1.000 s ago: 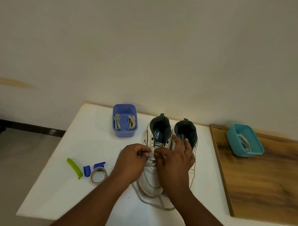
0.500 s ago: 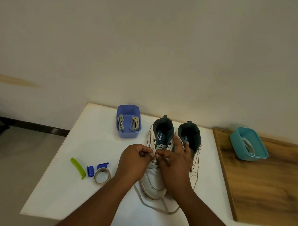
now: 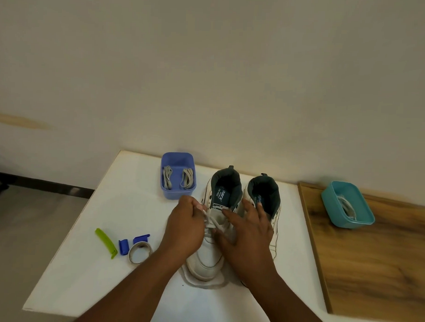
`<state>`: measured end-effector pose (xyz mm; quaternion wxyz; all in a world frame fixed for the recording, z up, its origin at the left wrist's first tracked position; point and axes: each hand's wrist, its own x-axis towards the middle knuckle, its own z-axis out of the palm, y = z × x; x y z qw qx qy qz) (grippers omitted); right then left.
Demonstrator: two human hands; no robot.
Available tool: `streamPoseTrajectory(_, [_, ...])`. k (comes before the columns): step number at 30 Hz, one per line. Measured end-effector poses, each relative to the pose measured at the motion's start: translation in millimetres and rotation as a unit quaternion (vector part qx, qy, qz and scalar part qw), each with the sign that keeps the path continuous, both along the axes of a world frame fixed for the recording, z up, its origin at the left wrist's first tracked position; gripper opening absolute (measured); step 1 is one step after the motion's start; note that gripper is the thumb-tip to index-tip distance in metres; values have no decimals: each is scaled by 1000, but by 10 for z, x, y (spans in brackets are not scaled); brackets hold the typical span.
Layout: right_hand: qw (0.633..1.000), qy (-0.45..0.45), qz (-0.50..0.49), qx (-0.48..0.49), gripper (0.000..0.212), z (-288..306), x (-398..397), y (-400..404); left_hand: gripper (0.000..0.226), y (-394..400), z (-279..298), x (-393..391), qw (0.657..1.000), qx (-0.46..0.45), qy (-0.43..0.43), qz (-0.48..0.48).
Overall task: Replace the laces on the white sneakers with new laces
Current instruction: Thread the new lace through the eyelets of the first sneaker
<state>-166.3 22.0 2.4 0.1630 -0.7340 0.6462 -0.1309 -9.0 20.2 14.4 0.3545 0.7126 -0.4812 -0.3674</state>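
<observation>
Two white sneakers (image 3: 211, 254) on the counter (image 3: 123, 201), "sparx" printed inside. Left hand (image 3: 185, 228) pinches a lace (image 3: 210, 219), right hand (image 3: 246, 234) rests flat, fingers relaxed. Two lace bundles (image 3: 177, 180) in the blue tub (image 3: 177, 195).

green clip (image 3: 105, 243), blue clips (image 3: 123, 247), tape ring (image 3: 140, 252)

A white table (image 3: 123, 198) stood against the wall. At its far edge sat a blue tub (image 3: 177, 193) with two bundled laces inside. Just right of the tub, two white sneakers stood side by side, heels to the wall: the left sneaker (image 3: 206, 261) and the right sneaker (image 3: 276, 211). A loose lace (image 3: 202, 283) curled on the table around the left sneaker's toe. Near the left edge lay a green clip (image 3: 105, 242), two small blue pieces (image 3: 123, 246) and a pale ring of tape (image 3: 140, 252), close together. A wooden board (image 3: 371, 267) covered the right side and carried a teal tub (image 3: 347, 204).
</observation>
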Motion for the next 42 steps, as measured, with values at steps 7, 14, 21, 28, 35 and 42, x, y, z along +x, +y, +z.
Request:
streamPoseTrajectory(7, [998, 55, 13, 16, 79, 61, -24, 25, 13, 26, 89, -10, 997, 28, 78, -9])
streamPoseTrajectory(14, [995, 92, 19, 20, 96, 181, 43, 142, 18, 27, 174, 24, 992, -14, 122, 9])
streamPoseTrajectory(21, [998, 56, 5, 11, 61, 328, 90, 309, 10, 8, 94, 39, 989, 11, 147, -1])
streamPoseTrajectory(28, [993, 75, 21, 91, 41, 320, 29, 266, 8, 13, 120, 54, 980, 31, 195, 10])
streamPoseTrajectory(35, [802, -554, -21, 222, 36, 735, -37, 30, 12, 3, 108, 75, 982, 49, 184, 20])
streamPoseTrajectory(42, [994, -82, 64, -18, 44, 110, -171, 26, 11, -24, 87, 19, 986, 37, 162, 31])
